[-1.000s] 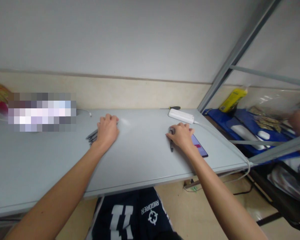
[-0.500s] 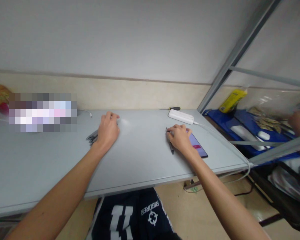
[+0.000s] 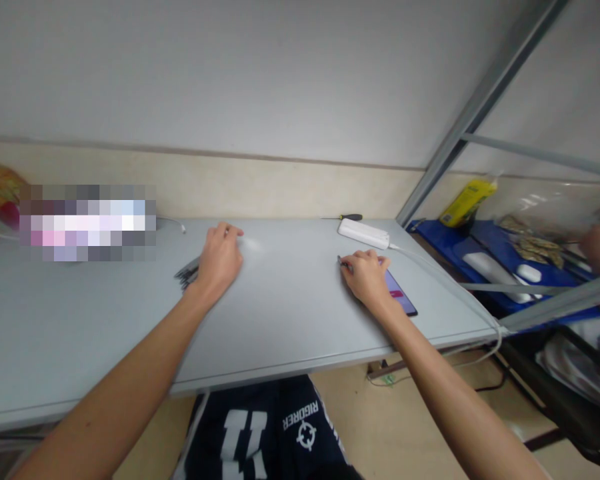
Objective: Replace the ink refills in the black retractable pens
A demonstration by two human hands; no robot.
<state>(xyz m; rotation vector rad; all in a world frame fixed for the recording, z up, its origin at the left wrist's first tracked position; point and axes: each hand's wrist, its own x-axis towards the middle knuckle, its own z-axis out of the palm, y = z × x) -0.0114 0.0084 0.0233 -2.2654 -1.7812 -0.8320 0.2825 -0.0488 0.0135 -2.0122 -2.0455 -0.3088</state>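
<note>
My left hand (image 3: pixel 221 257) is curled on the desk over a bundle of slim dark pens (image 3: pixel 187 272). Their ends stick out to the left below the palm; the rest is covered by the hand. To the right, my right hand (image 3: pixel 366 277) pinches a dark pen (image 3: pixel 341 261), of which just a short end shows by the thumb and fingertips. Partly beneath that hand and wrist lies a phone (image 3: pixel 403 298) with a lit purple screen.
On the grey desk (image 3: pixel 280 313), a white power strip (image 3: pixel 364 233) with its cable and a screwdriver (image 3: pixel 351 217) lie toward the wall. A blurred-out bright object (image 3: pixel 87 223) is at left. Metal bars (image 3: pixel 455 137) divide off a blue surface (image 3: pixel 433 243), where another person's arm shows.
The pen by my right hand has turned, and its lower end no longer shows below the fingers. My left hand has stayed nearly still over the bundle. The view has shifted slightly.
</note>
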